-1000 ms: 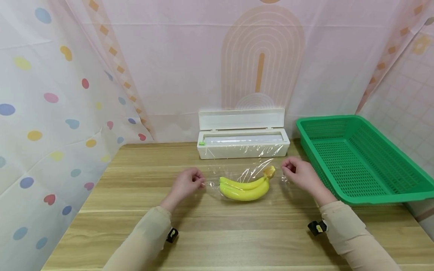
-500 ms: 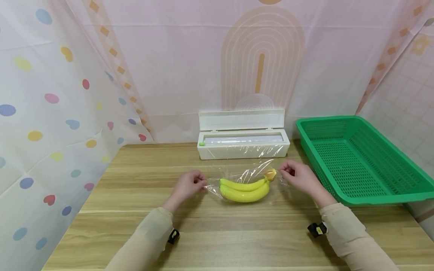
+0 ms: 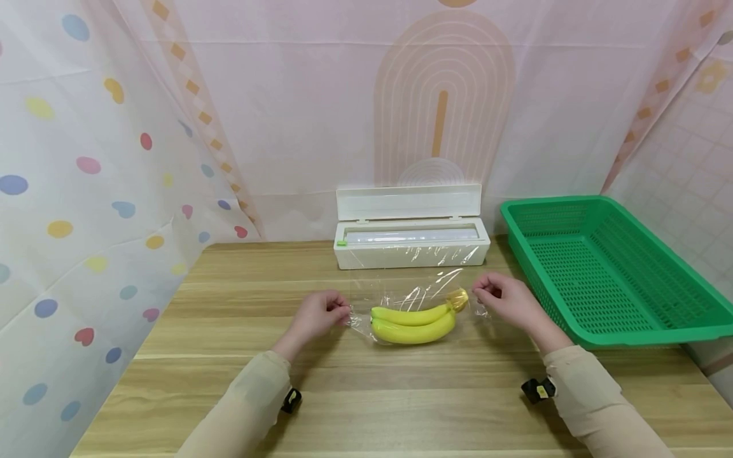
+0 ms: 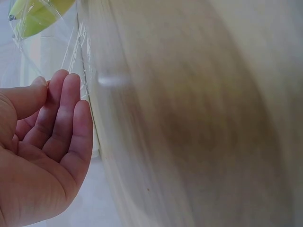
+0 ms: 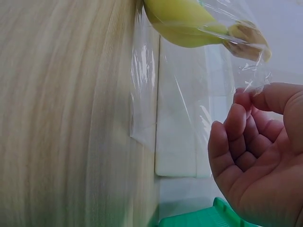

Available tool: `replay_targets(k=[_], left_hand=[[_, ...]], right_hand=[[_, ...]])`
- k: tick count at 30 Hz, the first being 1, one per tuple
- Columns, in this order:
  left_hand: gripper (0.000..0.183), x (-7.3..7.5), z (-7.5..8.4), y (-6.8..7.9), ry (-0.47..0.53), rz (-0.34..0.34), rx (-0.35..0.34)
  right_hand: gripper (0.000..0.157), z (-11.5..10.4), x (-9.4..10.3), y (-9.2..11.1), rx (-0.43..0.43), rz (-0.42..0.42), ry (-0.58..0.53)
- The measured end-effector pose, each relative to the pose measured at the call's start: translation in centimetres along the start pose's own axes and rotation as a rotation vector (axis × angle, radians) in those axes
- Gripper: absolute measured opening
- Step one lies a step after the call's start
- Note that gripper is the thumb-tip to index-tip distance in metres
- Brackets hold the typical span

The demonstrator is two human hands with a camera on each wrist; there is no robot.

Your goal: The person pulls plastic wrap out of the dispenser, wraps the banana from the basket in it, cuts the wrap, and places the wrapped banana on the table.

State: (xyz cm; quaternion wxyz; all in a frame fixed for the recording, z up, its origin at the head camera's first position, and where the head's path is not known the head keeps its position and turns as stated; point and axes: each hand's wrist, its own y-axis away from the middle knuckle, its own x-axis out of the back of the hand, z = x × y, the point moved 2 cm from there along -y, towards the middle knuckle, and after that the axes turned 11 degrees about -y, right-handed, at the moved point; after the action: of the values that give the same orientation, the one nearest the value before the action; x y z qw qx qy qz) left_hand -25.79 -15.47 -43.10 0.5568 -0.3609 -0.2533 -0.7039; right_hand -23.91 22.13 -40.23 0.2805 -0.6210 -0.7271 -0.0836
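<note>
Two yellow bananas (image 3: 412, 326), joined at a brownish stem, lie mid-table with clear plastic wrap (image 3: 418, 294) around or over them; how far it goes underneath I cannot tell. My left hand (image 3: 317, 315) pinches the wrap beside the banana tips, thumb against forefinger. At the stem end, my right hand (image 3: 506, 298) pinches the opposite side of the wrap. In the left wrist view, stretched creases run from the left hand (image 4: 54, 137) towards a banana (image 4: 40, 21). The right wrist view has the wrap (image 5: 258, 82) meeting the right thumb and fingertip, below the stem (image 5: 248, 40).
Behind the bananas stands a white wrap dispenser (image 3: 409, 257), its lid (image 3: 409, 202) raised and a roll inside; a green slider (image 3: 342, 243) sits at its left. A green perforated basket (image 3: 641, 337) stands close to the right hand. A patterned curtain (image 3: 298, 127) backs the wooden table.
The bananas have shifted slightly nearer to me. Both hands have come slightly nearer too, the left one also a little rightward, still pinching the wrap.
</note>
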Motion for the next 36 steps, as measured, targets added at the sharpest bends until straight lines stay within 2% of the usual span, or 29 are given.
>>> replay_targets(k=[12, 22, 26, 29, 32, 36], left_hand=[[0.008, 0.0, 0.2, -0.2, 0.065, -0.021, 0.037], [0.007, -0.1, -0.4, -0.2, 0.007, -0.015, 0.001], [0.006, 0.0, -0.6, -0.2, 0.035, -0.017, 0.015], [0.004, 0.4, -0.7, 0.1, 0.029, 0.003, 0.021], [0.002, 1.0, -1.0, 0.4, 0.001, 0.054, 0.008], [0.007, 2.0, -1.2, 1.0, -0.032, 0.137, -0.032]], right_hand=[[0.008, 0.0, 0.3, 0.4, -0.05, -0.039, -0.057], [0.009, -0.1, 0.4, 0.7, -0.054, -0.037, -0.043], [0.009, 0.0, 0.5, 0.8, -0.066, -0.039, -0.045], [0.012, -0.1, 0.7, 1.0, -0.071, -0.034, -0.057], [0.017, -0.3, 1.1, 1.2, -0.079, -0.02, -0.045], [0.021, -0.4, 1.6, 1.6, -0.049, 0.012, 0.037]])
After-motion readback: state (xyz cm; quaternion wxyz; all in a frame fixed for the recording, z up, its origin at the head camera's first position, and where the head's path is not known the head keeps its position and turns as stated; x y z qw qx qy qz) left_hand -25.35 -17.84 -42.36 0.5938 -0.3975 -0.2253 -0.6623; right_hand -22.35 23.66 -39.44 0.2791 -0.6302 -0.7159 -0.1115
